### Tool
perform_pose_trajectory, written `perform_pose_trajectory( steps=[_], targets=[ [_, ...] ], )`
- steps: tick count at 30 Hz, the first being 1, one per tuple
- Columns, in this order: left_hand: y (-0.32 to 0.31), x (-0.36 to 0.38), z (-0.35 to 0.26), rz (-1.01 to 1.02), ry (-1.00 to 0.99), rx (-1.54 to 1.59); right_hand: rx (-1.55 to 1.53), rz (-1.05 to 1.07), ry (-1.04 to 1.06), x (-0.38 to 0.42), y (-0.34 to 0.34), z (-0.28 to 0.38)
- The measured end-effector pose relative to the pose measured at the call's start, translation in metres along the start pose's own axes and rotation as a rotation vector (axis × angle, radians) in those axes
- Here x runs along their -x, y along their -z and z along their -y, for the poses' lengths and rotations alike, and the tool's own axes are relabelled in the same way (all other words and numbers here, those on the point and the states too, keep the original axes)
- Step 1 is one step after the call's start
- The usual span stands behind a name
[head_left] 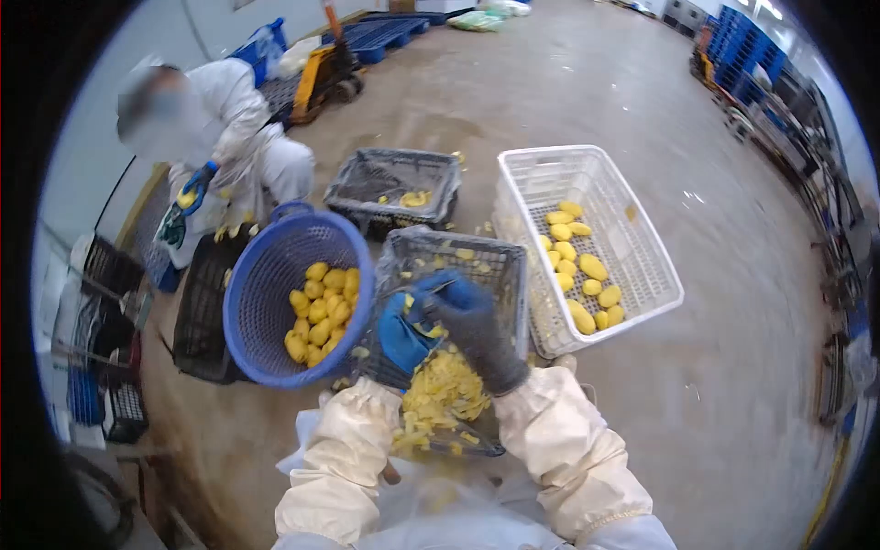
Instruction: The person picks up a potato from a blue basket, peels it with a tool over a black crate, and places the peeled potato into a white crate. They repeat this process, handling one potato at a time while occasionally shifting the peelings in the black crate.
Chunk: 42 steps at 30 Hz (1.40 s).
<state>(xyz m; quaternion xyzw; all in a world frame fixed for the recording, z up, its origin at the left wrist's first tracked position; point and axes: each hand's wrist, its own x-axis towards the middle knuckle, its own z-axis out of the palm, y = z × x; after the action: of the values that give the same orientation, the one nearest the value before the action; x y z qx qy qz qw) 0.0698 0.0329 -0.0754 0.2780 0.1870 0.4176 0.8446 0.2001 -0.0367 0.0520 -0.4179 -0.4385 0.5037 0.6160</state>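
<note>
Both of my gloved hands meet above a dark crate (506,275) lined with plastic. My left hand (403,335), in a blue glove, is curled round a yellow piece, mostly hidden by the fingers. My right hand (472,325), in a blue and grey glove, is closed over it from the right; what its fingers grip is hidden. Yellow peelings (445,390) are heaped in the crate below my hands. To the left, a blue-purple round basket (252,312) holds several peeled yellow potatoes (319,310). On the right, a white crate (655,266) holds several more potatoes (593,267).
A co-worker (243,128) in white crouches at the left, holding a yellow potato (187,197). Another dark crate (394,174) with some peelings stands ahead. An orange pallet jack (321,82) and blue pallets (390,35) are at the back. Equipment lines the right side.
</note>
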Motion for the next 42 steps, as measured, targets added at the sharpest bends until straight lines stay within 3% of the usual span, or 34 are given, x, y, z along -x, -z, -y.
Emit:
perform_pose_trajectory(
  steps=[2,3,7,8,9,10,12,13,15,17,18,22,23,25,26,28,31,42],
  targets=[
    [-0.048,-0.014,0.054,0.404,-0.202,1.308,-0.018,-0.007,0.013,0.000,-0.006,0.013],
    [-0.070,-0.022,0.072,0.406,-0.196,1.312,-0.044,0.019,0.014,0.000,-0.008,0.018],
    [-0.138,-0.042,0.097,-0.089,0.014,0.239,-0.002,-0.040,0.073,-0.007,0.001,0.012],
    [-0.135,-0.043,0.082,-0.237,0.041,-0.026,-0.221,-0.011,0.037,-0.006,0.000,0.022],
    [-0.125,-0.040,0.061,-0.095,0.103,0.020,-0.196,-0.020,0.017,-0.007,0.003,0.026],
    [-0.076,-0.053,0.066,0.101,-0.369,-0.490,-0.286,-0.072,-0.055,-0.002,0.000,0.038],
    [-0.093,-0.032,-0.025,0.476,0.000,-0.126,-0.186,-0.151,0.018,-0.003,-0.001,0.033],
    [-0.069,-0.030,-0.047,0.446,-0.025,-0.127,-0.028,-0.167,0.034,0.002,-0.002,0.042],
    [0.001,-0.030,-0.081,-0.088,-0.092,-0.751,0.039,-0.206,-0.019,0.001,-0.002,0.046],
    [0.127,-0.047,-0.113,-0.040,-0.197,-0.877,0.028,-0.250,-0.054,-0.001,0.001,0.041],
    [0.158,-0.042,-0.127,-0.058,-0.202,-0.868,-0.009,-0.290,-0.113,-0.002,0.002,0.038],
    [0.254,-0.028,-0.167,0.215,0.018,-2.350,0.071,-0.264,-0.173,-0.012,0.006,0.015],
    [0.278,-0.028,-0.161,0.207,0.025,-2.340,0.004,-0.267,-0.210,-0.016,0.008,0.006],
    [0.316,-0.021,-0.138,0.401,0.425,-2.237,0.074,-0.252,-0.266,-0.023,0.003,-0.004],
    [0.316,-0.015,-0.136,0.403,0.426,-2.222,0.136,-0.245,-0.310,-0.028,0.000,-0.007],
    [0.312,-0.002,-0.131,0.417,0.609,-2.093,0.195,-0.258,-0.297,-0.036,-0.012,-0.015],
    [0.354,0.012,-0.094,0.358,0.675,-2.292,0.142,-0.253,-0.371,-0.045,-0.013,-0.024],
    [0.347,0.010,-0.096,0.508,0.670,-2.206,0.026,-0.261,-0.418,-0.054,-0.017,-0.022]
  ],
)
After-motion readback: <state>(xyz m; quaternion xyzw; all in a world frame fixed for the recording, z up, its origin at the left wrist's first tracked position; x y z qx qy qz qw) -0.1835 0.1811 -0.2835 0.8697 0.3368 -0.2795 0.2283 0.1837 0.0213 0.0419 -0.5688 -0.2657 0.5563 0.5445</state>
